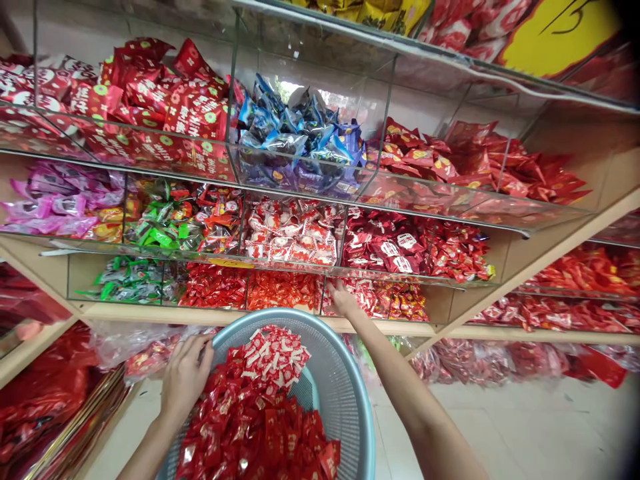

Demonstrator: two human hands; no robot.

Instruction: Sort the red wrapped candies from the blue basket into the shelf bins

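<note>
While my left grip point(185, 373) lies with bent fingers across the rim of a blue-grey plastic basket point(371, 417), at the basket's ten o'clock, my right grip point(344, 303) reaches into the lowest row of the shelf point(393, 327), a little off centre toward five o'clock. How tightly the left is closed I cannot tell; nor can I tell how far open the right is, or whether it has hold of anything among the red-and-white packets point(364, 291) of that compartment. The basket, toward six o'clock, carries glossy red packets point(255, 433) and, at its own twelve o'clock, a heap of small red-and-white pieces point(278, 357).

The shelf is pale wood, its tiers split by clear dividers. Blue packets point(295, 130) fill a bin near twelve o'clock; pink-purple ones point(55, 210) and green ones point(133, 277) lie toward nine. A yellow card point(555, 37) hangs at two o'clock. Pale tiled floor point(530, 427) shows at four o'clock, with bagged red goods point(480, 363) above it, beneath the shelf.
</note>
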